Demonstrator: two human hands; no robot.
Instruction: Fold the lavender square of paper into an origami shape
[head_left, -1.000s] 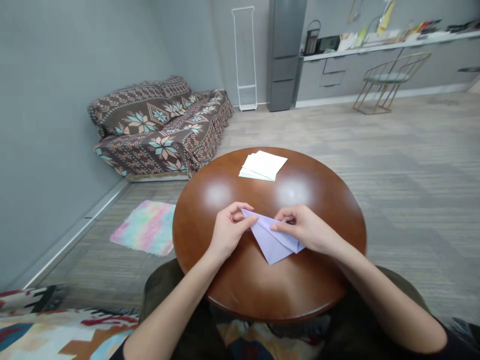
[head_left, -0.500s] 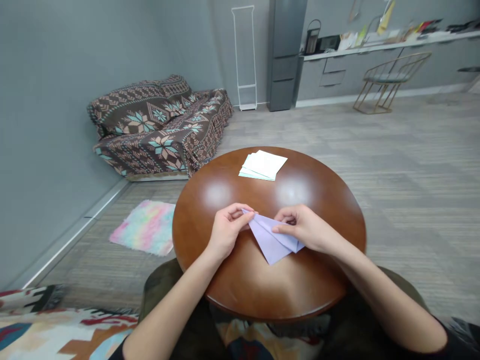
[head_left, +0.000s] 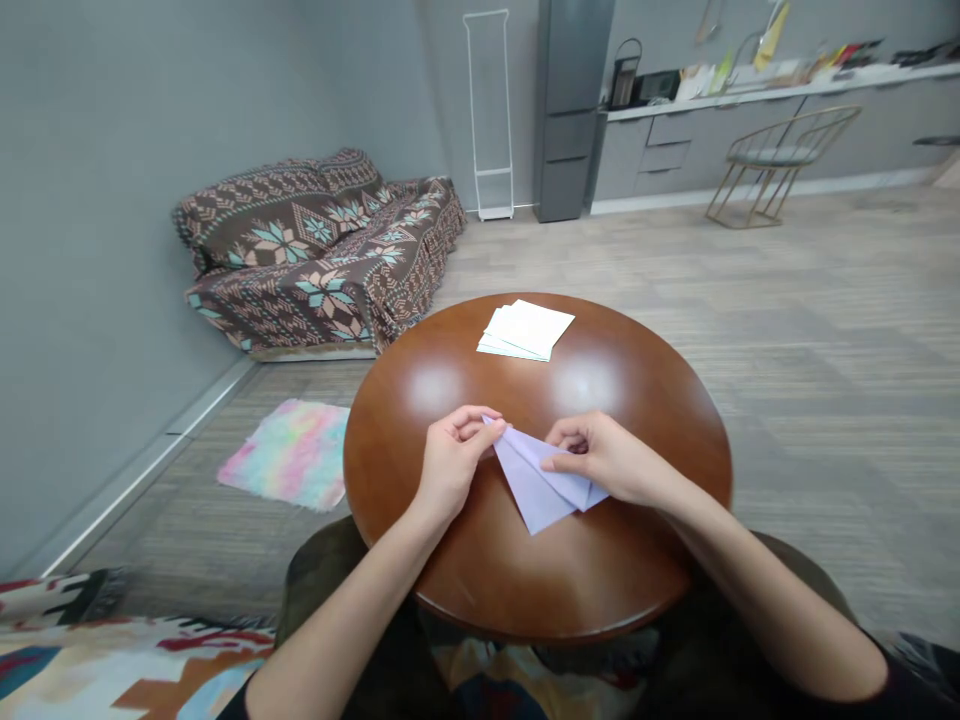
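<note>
A folded sheet of lilac paper point(head_left: 534, 490) is held between my two hands, low over the round brown table point(head_left: 510, 590). Its shape is pointed, with a loose triangular flap hanging toward me. My left hand point(head_left: 455, 455) pinches the narrow upper-left tip between thumb and fingers. At the right, my right hand point(head_left: 600, 455) is closed on the upper folded edge, its thumb lying on the near face and its fingers behind. Part of the paper's far side is hidden by my right hand.
A small stack of pale paper sheets point(head_left: 529, 328) lies on the table's far side. Beyond stand a sofa with a patterned cover point(head_left: 322, 260), a grey fridge point(head_left: 564, 120) and a metal-framed chair point(head_left: 780, 160). A fluffy pastel rug point(head_left: 289, 455) is on the floor at left.
The lower corner of the lilac paper has swung slightly left and down, showing a bit more of the flap. Both hands keep their hold with only small shifts.
</note>
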